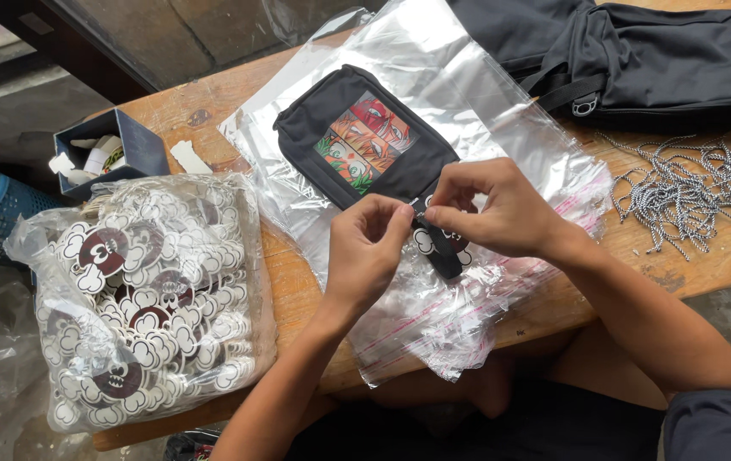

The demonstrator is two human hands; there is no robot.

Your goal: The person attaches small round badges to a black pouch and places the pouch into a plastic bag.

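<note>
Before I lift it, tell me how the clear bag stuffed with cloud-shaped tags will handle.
The clear bag of tags is thin crinkled film, so it would probably sag and shift. It bulges with many pieces, so it is likely heavy for its size. Its glossy surface may slip.

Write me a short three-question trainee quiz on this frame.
1. True or false: both hands meet at the lower corner of the black pouch.
2. What fills the clear bag on the left? A) cloud-shaped tags B) black-and-white cords C) folded pouches
3. What lies directly under the pouch?

Key:
1. True.
2. A; the cords lie loose on the right.
3. A stack of clear plastic bags on the wooden table.
</note>
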